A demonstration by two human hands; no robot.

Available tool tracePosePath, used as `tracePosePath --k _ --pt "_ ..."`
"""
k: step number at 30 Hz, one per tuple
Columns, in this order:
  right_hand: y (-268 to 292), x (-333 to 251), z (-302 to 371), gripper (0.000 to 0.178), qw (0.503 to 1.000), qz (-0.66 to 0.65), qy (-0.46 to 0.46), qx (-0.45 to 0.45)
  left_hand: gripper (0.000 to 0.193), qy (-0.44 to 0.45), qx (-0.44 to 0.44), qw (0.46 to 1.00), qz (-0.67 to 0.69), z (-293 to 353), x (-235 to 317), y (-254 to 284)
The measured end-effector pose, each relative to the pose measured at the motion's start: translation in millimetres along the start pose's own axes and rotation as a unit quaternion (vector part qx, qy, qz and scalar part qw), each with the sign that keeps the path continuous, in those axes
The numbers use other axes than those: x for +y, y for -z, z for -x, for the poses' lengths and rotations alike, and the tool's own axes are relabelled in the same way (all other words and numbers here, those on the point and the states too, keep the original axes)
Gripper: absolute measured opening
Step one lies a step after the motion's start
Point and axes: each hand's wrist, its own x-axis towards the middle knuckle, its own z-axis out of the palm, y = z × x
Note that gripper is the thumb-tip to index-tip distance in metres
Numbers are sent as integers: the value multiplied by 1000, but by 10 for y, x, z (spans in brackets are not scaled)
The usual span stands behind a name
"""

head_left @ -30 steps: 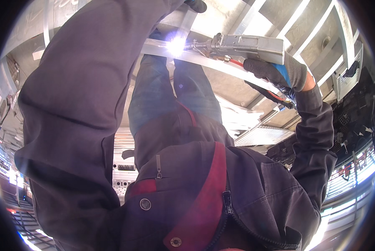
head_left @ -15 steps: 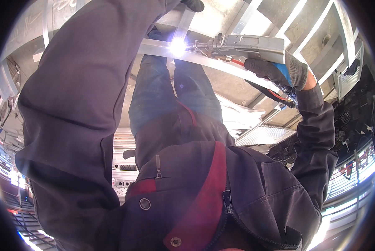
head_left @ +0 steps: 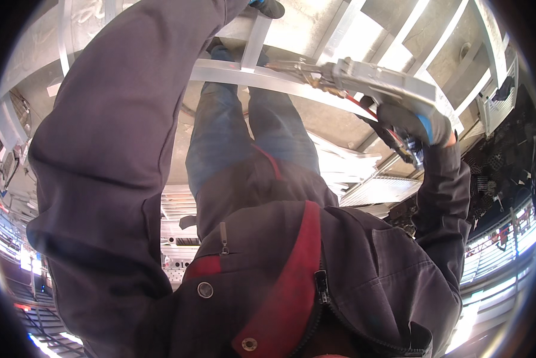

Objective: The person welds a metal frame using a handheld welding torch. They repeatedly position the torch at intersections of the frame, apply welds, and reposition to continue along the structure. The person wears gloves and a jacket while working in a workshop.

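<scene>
My right hand (head_left: 414,122), in a grey and blue glove, is closed around the grip of a silver, boxy welding gun (head_left: 393,85). A red line and dark cables hang from the gun beside the glove. Its narrow tip points left, just right of the joint where a short metal crosspiece (head_left: 256,43) meets a long light metal bar (head_left: 220,70). At that joint no glow shows now. My left hand (head_left: 268,8), in a dark glove with some blue, is at the upper edge by the far end of the crosspiece. Most of its fingers are cut off or hidden.
Further light metal bars (head_left: 447,39) run across at the upper right, over a grey surface. White metal lengths (head_left: 339,161) lie beyond my legs. Dark perforated material (head_left: 501,173) is on the right. Tools and cables (head_left: 11,152) stand at the far left.
The bright white-violet glow at the joint has gone out. My right hand has drawn the welding gun to the right and slightly down, tilting it. The left hand stays nearly in place.
</scene>
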Motion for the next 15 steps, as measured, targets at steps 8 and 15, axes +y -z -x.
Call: tracePosePath --k 8,15 --pt "-848 705 582 55 948 -300 15 102 128 -30 61 998 -15 27 0 -62" --pt "-1257 654 425 67 912 -342 114 197 118 -35 97 995 -15 -11 -41 -172"
